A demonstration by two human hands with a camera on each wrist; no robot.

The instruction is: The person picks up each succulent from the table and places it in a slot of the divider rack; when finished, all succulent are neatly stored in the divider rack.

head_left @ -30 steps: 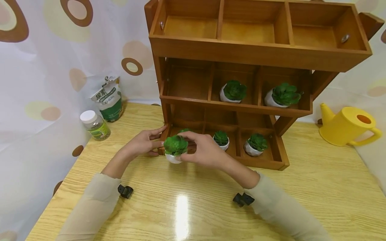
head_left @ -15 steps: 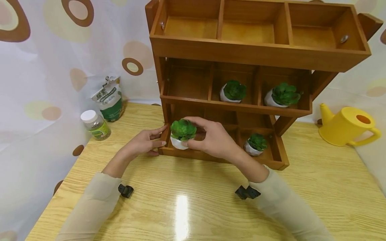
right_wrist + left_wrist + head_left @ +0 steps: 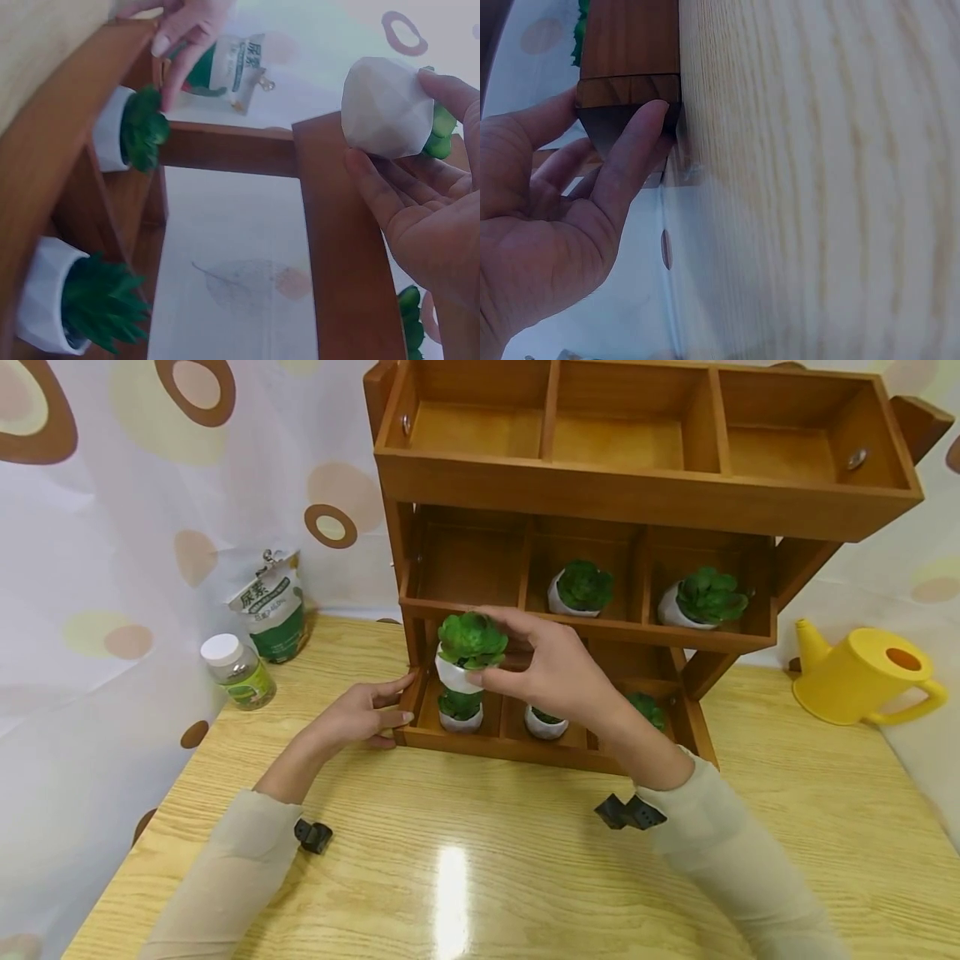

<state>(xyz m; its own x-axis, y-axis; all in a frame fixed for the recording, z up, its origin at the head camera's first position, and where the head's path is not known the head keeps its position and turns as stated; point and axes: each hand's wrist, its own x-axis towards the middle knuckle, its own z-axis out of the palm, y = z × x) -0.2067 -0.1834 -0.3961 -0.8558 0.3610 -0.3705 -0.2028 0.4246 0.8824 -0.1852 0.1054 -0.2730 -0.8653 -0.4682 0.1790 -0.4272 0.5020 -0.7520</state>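
My right hand [image 3: 555,672] pinches a potted succulent [image 3: 471,643] by its white faceted pot, with the green leaves upward. The plant hangs in front of the wooden shelf [image 3: 637,485], just below the middle tier's left compartment [image 3: 468,560]. Under it, another potted succulent [image 3: 461,712] sits in the bottom tier's left compartment. In the right wrist view, the held white pot [image 3: 386,109] is between thumb and fingers. My left hand [image 3: 358,714] grips the left end of the bottom tier; in the left wrist view its thumb and fingers span the wooden corner [image 3: 630,90].
More potted succulents stand in the bottom middle [image 3: 546,723], bottom right [image 3: 647,710], middle centre [image 3: 581,587] and middle right [image 3: 702,597] compartments. A yellow watering can [image 3: 866,675] is at right. A lidded jar [image 3: 238,672] and a clipped pouch [image 3: 270,610] stand at left.
My right hand has lifted the potted succulent up and slightly right, from in front of the bottom tier to near the middle tier. My left hand has stayed at the shelf's end.
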